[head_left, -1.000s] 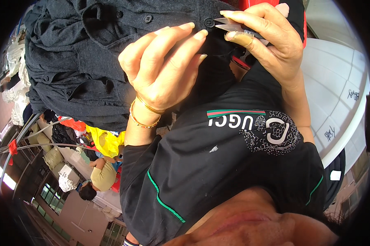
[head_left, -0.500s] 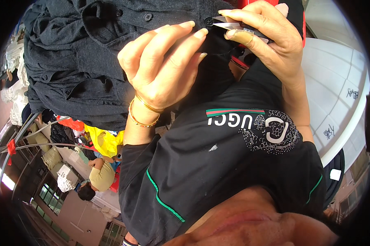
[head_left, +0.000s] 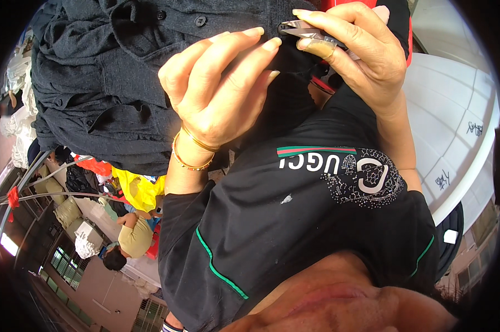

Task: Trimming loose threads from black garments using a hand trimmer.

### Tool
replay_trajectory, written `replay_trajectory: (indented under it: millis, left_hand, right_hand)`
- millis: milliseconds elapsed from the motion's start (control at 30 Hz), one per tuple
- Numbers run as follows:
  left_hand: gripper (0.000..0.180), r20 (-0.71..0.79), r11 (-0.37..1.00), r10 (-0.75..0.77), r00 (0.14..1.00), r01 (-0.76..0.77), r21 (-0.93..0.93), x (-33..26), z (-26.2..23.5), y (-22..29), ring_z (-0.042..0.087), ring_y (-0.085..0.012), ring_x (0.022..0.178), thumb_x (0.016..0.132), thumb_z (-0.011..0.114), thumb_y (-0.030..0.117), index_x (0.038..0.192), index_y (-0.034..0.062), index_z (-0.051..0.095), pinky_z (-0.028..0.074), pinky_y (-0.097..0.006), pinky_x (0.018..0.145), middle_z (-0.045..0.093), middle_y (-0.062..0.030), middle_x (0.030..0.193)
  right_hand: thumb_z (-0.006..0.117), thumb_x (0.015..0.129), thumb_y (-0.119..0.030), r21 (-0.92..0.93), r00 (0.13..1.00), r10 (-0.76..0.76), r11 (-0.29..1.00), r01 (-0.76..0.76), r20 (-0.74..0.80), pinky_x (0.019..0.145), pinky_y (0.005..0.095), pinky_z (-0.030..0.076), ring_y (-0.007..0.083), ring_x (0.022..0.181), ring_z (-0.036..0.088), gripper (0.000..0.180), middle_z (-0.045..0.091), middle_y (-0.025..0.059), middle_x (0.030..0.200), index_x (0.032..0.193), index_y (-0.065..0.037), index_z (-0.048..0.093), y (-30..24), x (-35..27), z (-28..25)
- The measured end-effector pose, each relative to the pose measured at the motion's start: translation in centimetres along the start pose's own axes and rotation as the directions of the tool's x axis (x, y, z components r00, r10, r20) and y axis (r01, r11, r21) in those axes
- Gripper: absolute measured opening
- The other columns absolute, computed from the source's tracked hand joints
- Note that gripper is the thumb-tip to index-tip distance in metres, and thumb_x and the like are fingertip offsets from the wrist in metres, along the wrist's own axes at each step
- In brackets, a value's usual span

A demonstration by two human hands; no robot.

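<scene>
From a head-worn mount we look steeply down through a fisheye lens, close over the left hand [head_left: 219, 91] and right hand [head_left: 358, 55] — black shirt [head_left: 294, 221] filling the lower middle. Toward the rim our view bends the room [head_left: 103, 288] — another person [head_left: 133, 238] appears small and sideways at left.

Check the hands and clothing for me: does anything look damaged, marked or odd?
Two things. The right hand, holding the snips, has a tan wrap on its thumb, while the rest of that hand looks bare. Also, a small pale mark interrupts the plain black shirt; I can't tell whether it's lint or a stain.
</scene>
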State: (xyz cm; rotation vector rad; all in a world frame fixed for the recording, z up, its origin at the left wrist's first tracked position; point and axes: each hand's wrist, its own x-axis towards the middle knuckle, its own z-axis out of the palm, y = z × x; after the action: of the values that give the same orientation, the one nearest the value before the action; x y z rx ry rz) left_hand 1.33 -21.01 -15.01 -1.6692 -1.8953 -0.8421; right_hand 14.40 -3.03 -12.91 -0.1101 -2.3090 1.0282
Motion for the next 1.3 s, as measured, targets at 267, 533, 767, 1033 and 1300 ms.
replay_trajectory:
  millis: [267,533,767,1033,1300]
  left_hand:
    - [0.026,0.043,0.999,0.021,0.999,-0.019,-0.034,0.1,-0.4,0.0,0.059,-0.0178,0.101,0.075,0.077,0.014,0.101,0.0121,0.077,0.045,-0.029,0.089,0.071,-0.0021,0.108]
    - [0.029,0.005,1.000,0.021,1.000,-0.021,-0.003,-0.2,-0.6,0.2,0.062,-0.0168,0.103,0.076,0.075,0.017,0.105,0.0155,0.077,0.042,-0.030,0.085,0.072,0.0022,0.111]
    - [0.034,-0.003,1.000,-0.017,1.000,0.017,-0.023,-0.7,-0.4,0.4,0.061,-0.0159,0.108,0.076,0.076,0.019,0.110,0.0162,0.075,0.041,-0.031,0.089,0.070,0.0029,0.116]
    - [0.034,-0.035,0.998,-0.004,0.999,0.003,-0.057,-1.1,-0.2,0.3,0.060,-0.0156,0.109,0.076,0.075,0.019,0.110,0.0159,0.075,0.041,-0.030,0.088,0.070,0.0032,0.118]
    - [0.034,-0.047,0.999,0.004,0.999,-0.006,-0.042,-1.0,0.3,0.4,0.059,-0.0150,0.109,0.075,0.075,0.019,0.110,0.0169,0.075,0.040,-0.030,0.087,0.069,0.0044,0.119]
  right_hand:
    - [0.078,0.075,0.002,0.003,0.993,-0.117,0.993,0.117,-0.011,0.067,0.0241,0.047,0.0144,0.074,0.061,0.034,0.066,0.0097,0.089,0.109,0.004,0.072,2.4,-1.2,0.7]
    - [0.076,0.077,-0.001,-0.013,0.973,-0.206,0.978,0.209,0.107,0.074,0.0270,0.047,0.0177,0.082,0.062,0.034,0.065,0.0096,0.092,0.110,0.005,0.071,1.0,3.1,0.5]
    - [0.080,0.074,-0.003,-0.036,0.957,-0.040,0.998,0.052,0.287,0.056,0.0264,0.046,0.0164,0.064,0.060,0.032,0.062,0.0086,0.078,0.105,0.000,0.073,-3.0,7.8,0.3]
    - [0.080,0.076,-0.006,-0.132,0.880,0.000,0.989,0.072,0.475,0.053,0.0266,0.044,0.0157,0.059,0.058,0.027,0.061,0.0074,0.075,0.102,-0.002,0.074,-3.6,9.8,0.1]
    - [0.080,0.077,-0.008,-0.153,0.859,0.040,0.987,0.044,0.510,0.052,0.0263,0.044,0.0151,0.059,0.059,0.026,0.061,0.0075,0.075,0.102,-0.002,0.075,-3.4,10.3,-0.3]
